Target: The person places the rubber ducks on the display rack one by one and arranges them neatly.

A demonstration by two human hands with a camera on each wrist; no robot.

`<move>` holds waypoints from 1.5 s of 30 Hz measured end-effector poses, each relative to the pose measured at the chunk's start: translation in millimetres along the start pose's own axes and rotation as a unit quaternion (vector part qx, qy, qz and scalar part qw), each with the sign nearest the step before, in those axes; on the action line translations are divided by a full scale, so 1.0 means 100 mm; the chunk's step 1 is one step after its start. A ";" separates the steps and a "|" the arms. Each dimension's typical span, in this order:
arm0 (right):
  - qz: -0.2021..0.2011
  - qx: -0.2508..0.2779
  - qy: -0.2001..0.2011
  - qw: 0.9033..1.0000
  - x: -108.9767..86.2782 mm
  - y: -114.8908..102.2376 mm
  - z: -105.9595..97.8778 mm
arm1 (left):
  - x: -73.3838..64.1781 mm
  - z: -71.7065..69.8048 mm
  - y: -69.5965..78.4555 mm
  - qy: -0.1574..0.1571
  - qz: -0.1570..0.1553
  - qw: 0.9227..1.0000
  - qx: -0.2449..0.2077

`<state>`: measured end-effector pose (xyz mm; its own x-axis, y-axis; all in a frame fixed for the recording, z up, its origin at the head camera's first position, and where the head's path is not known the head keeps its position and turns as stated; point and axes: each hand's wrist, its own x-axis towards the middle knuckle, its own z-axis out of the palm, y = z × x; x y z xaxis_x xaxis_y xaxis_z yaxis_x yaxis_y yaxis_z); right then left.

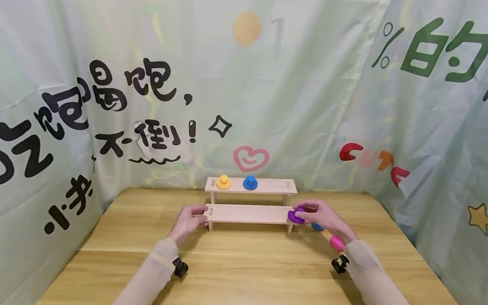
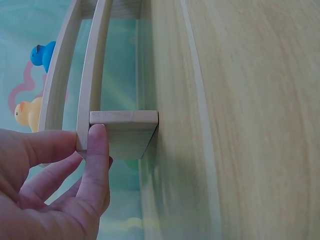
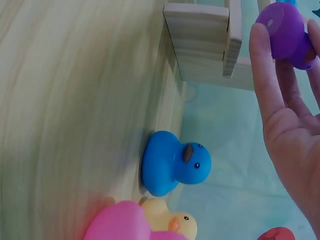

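In the head view, my left hand point(image 1: 187, 222) is at the left end of the front wooden shelf point(image 1: 248, 213). The left wrist view shows its thumb and fingers pinching the board's end, one fingertip against the support leg point(image 2: 125, 117). At the other end, my right hand point(image 1: 324, 217) holds a purple rubber duck point(image 3: 285, 30) by its fingertips, its flat base turned toward the right wrist camera. That duck overlaps the shelf's right end in the head view. Behind, a higher shelf point(image 1: 267, 184) carries a yellow rubber duck point(image 1: 223, 182) and a blue rubber duck point(image 1: 250, 182).
On the wooden table point(image 1: 235, 276), to the right of the shelves, sit another blue duck point(image 3: 162, 162), a pale yellow duck point(image 3: 162, 215) and a pink duck point(image 3: 120, 225), partly behind my right arm in the head view. Printed curtains point(image 1: 291, 97) surround the table at the back and sides.
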<state>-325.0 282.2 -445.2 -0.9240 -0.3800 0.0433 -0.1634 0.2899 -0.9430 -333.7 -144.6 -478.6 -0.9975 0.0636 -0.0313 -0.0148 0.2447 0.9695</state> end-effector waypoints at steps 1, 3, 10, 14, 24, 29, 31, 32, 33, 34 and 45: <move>-0.003 0.002 -0.002 1.000 0.01 -0.01 0.00 | 0.00 0.00 0.01 -0.001 0.000 1.000 -0.002; -0.008 0.008 -0.006 1.000 0.03 -0.03 0.01 | 0.01 0.00 0.02 -0.001 0.001 1.000 -0.005; -0.008 0.015 -0.012 1.000 0.05 -0.11 0.06 | 0.00 0.00 0.03 0.000 -0.004 1.000 -0.007; -0.026 0.007 0.009 1.000 0.08 -0.13 0.13 | 0.00 0.01 0.02 0.000 -0.005 1.000 -0.008; -0.045 0.038 0.094 0.994 0.15 -0.13 0.24 | -0.02 0.02 0.00 0.002 -0.001 1.000 -0.009; -0.050 0.058 0.125 0.989 0.19 -0.19 0.25 | -0.01 0.02 0.02 0.003 0.003 1.000 -0.008; -0.047 0.058 0.140 0.987 0.20 -0.21 0.26 | -0.02 0.02 0.02 0.004 0.000 1.000 -0.006; -0.044 0.058 0.146 0.987 0.21 -0.23 0.26 | -0.02 0.02 0.01 0.004 -0.001 1.000 -0.005; -0.041 0.056 0.153 0.986 0.22 -0.24 0.26 | -0.02 0.01 0.01 0.005 -0.002 1.000 -0.005; -0.038 0.054 0.160 0.985 0.23 -0.24 0.26 | -0.02 0.02 0.01 0.005 -0.003 1.000 -0.005; -0.070 0.024 0.188 0.979 0.35 -0.33 0.22 | 0.00 0.01 0.01 0.001 0.001 1.000 -0.013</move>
<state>-344.3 240.4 -419.9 -0.9574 -0.0594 0.2827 -0.2888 0.2138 -0.9332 -333.2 -143.2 -478.4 -0.9976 0.0624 -0.0284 -0.0141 0.2183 0.9758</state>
